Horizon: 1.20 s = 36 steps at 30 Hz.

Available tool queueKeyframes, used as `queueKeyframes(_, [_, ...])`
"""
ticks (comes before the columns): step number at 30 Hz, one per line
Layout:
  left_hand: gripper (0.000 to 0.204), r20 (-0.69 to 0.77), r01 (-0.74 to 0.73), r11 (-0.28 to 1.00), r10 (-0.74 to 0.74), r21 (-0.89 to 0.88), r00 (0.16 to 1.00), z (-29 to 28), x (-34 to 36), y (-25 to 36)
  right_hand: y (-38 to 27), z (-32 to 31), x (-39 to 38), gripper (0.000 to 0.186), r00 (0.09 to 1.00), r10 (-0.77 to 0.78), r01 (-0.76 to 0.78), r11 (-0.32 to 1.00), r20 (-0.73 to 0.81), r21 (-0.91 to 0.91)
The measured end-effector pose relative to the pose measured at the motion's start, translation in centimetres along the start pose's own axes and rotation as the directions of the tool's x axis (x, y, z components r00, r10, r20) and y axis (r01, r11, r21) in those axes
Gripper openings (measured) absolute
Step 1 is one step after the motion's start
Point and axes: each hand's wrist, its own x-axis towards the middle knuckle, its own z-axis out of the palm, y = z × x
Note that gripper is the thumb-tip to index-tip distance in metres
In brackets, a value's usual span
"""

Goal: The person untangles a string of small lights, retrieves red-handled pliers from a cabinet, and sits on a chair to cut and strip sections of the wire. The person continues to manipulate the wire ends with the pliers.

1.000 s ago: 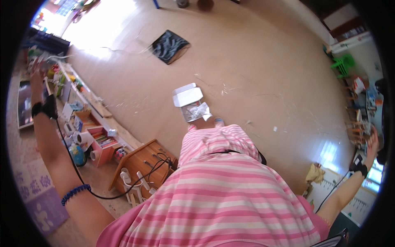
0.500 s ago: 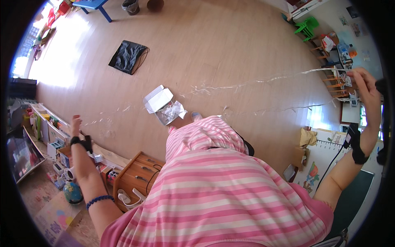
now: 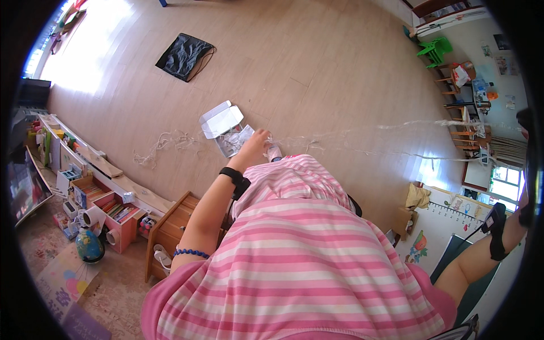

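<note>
Translucent strand [image 3: 422,123], likely light, limp, snag-prone. My left fingers [image 3: 264,134] narrow, pinching it; right hand [image 3: 525,134] mostly cut off, can't tell. Best hold: just right of left fingers.

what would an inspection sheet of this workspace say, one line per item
Surface: pale wood-look floor, bright glare at upper left.
Job's things: whitish stringy strands run from the left hand toward the right edge.
Clutter: open white box with crumpled wrapping inside; black drawstring bag lying flat.
Hands: left at the strands, grip unclear; right hand mostly hidden by the dark rim.
Cables: white cord beside wooden drawers.
Surroundings: globe at left, green chairs at upper right.
</note>
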Motion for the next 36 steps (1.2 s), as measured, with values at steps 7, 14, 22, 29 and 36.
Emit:
queueKeyframes(7, [0.021, -0.144, 0.148, 0.958, -0.187, -0.247, 0.972, -7.5, -1.3, 3.6, 17.6, 1.2, -3.8, 0.025, 0.895, 0.366, -0.354, 0.931, 0.256, -0.095])
queueKeyframes(14, [0.019, -0.075, 0.022, 0.679, -0.113, -0.734, 0.991, -11.2, -3.6, 10.1, 26.4, 12.3, -15.7, 0.012, 0.488, 0.674, -0.836, 0.544, 0.555, 0.074])
queueKeyframes(22, [0.019, -0.22, -0.286, 0.695, 0.185, -0.66, 0.958, -10.6, -4.9, 16.0, 15.2, 33.8, -15.1, 0.06, 0.507, -0.052, -0.431, 0.849, 0.861, 0.305])
queueKeyframes(29, [0.024, -0.256, -0.336, 0.915, 0.277, -0.226, 0.926, -8.6, -4.6, 20.0, -2.2, 32.9, -7.5, 0.028, 0.67, -0.388, -0.491, 0.408, 0.633, 0.769])
queueKeyframes(36, [0.044, -0.449, -0.347, 0.937, 0.299, -0.026, 0.842, -7.6, -4.9, 22.1, -3.4, 31.2, -7.5, 0.013, 0.819, -0.194, -0.348, 0.58, 0.54, 0.736])
